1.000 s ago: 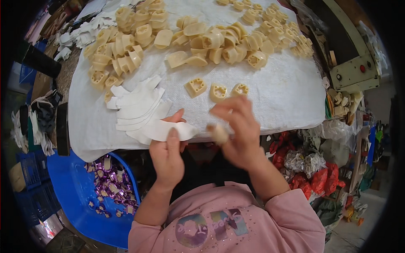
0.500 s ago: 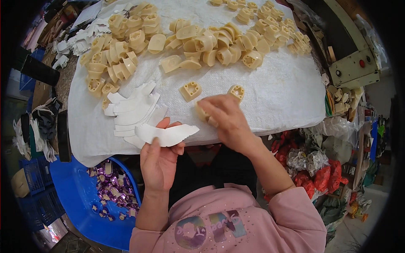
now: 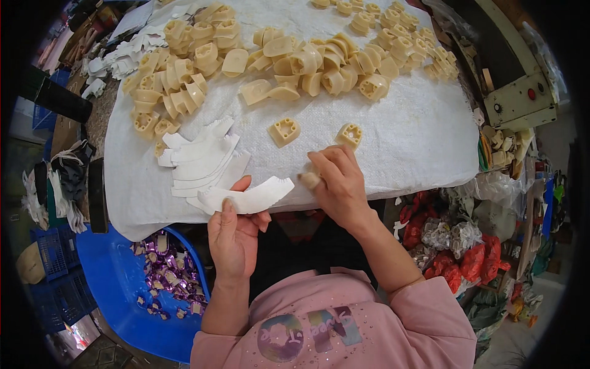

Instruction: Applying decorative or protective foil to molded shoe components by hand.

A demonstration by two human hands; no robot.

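Note:
My left hand [image 3: 236,234] pinches a curved white heel cover [image 3: 249,198] between thumb and fingers, near the table's front edge. My right hand [image 3: 340,183] is closed on a beige plastic shoe heel [image 3: 309,179], mostly hidden by the fingers and slightly blurred. Beyond the hands, two separate beige heels stand on the white cloth: one heel [image 3: 284,132] ahead of the gap between my hands, the other heel [image 3: 349,135] just past my right fingers. A fanned stack of white covers [image 3: 206,157] lies just beyond my left hand.
Piles of beige heels [image 3: 307,64] spread across the far part of the cloth-covered table [image 3: 418,141]. More white pieces [image 3: 132,52] lie far left. A blue tub [image 3: 117,295] with purple shiny heels [image 3: 169,270] stands at lower left. Red bags [image 3: 488,261] lie at lower right.
My right hand has drawn a little nearer to me and to the right, with the heel in it. The white cover in my left hand has tilted, its right end now higher.

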